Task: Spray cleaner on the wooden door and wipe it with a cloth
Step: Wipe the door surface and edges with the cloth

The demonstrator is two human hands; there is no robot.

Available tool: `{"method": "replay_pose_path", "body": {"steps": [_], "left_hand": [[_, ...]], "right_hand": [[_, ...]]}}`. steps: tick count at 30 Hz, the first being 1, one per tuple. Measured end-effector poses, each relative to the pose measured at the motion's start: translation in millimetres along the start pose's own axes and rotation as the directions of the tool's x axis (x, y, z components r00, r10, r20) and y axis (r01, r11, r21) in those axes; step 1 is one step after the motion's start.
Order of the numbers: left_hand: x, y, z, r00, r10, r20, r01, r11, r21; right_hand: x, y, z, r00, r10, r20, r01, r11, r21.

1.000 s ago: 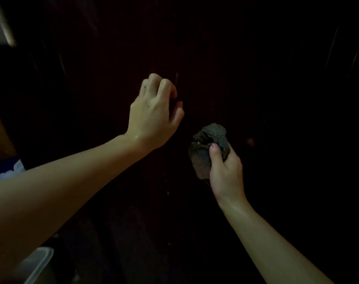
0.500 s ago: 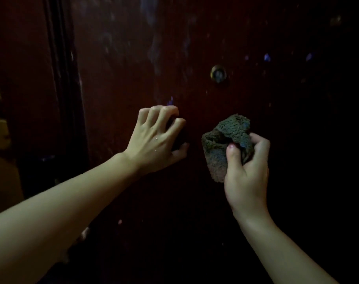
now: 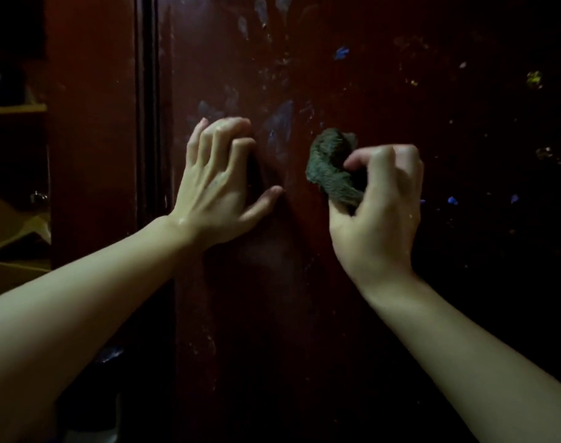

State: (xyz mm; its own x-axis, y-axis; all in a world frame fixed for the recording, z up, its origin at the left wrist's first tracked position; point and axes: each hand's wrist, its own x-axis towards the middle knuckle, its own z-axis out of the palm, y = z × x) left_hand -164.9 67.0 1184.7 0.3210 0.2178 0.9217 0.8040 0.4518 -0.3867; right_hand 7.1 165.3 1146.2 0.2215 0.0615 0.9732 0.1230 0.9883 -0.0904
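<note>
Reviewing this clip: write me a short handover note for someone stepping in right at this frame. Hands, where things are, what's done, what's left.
Left hand: fingers curled, tips and thumb against the wooden door; whether it holds anything cannot be told.
Right hand: grips a bunched dark cloth, held up at the door just right of the left hand.
Spray bottle: not in view.
Done: the door shows pale smears and streaks above the hands, so it looks sprayed or partly wiped.
Left: blue flecks and yellowish flecks remain on the upper right; wiping there, and over the smears, is probably still to do.
</note>
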Motion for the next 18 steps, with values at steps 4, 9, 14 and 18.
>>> {"method": "replay_pose_path", "body": {"steps": [4,9,14,18], "left_hand": [[9,-22,0,0.997,-0.070,-0.034,0.070,0.998,0.000],[14,-48,0,0.996,-0.030,-0.084,0.030,1.000,0.000],[17,-66,1,0.998,-0.046,-0.049,0.047,0.999,0.020],[20,-70,2,0.992,-0.115,-0.048,0.113,0.992,-0.051]], "right_hand": [[19,-17,37,0.976,-0.216,0.017,0.217,0.971,-0.101],[4,-29,80,0.878,-0.398,0.267,0.445,0.884,-0.145],[16,-19,90,0.841,-0.424,0.336,0.497,0.851,-0.169],[59,-22,100,0.932,-0.254,0.258,0.326,0.899,-0.293]]}}
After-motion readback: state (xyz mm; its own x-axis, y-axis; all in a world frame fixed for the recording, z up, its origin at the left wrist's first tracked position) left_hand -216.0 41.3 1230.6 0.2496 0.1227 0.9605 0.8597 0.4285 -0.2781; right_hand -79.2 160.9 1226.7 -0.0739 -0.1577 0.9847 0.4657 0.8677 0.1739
